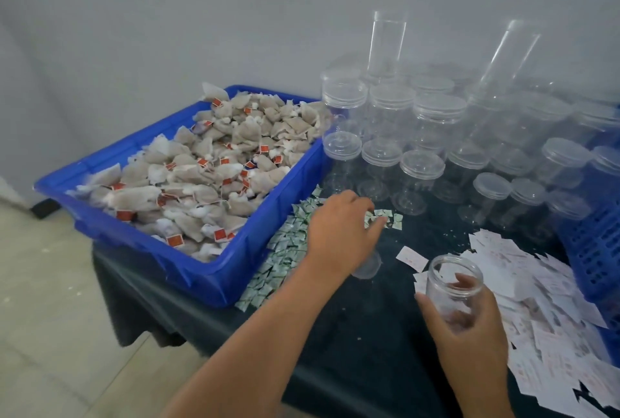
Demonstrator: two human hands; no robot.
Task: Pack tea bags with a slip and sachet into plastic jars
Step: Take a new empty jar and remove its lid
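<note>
My right hand [469,327] grips an open clear plastic jar [451,278] just above the dark table; a white slip seems to lie inside it. My left hand [339,229] reaches palm down over a strip of small green-and-white sachets [285,250], its fingertips on the few sachets [385,218] at the far end; whether it pinches one I cannot tell. A clear lid [369,266] lies just under that wrist. A blue bin [141,162] on the left is heaped with tea bags [214,162] with red tags. White paper slips [543,310] are piled at the right.
Many capped clear jars [419,162] stand at the back of the table, some stacked, with two tall clear tubes [385,42] behind. A blue slotted crate [597,243] sits at the right edge. The table [352,333] has a dark cloth; pale floor [50,300] lies to the left.
</note>
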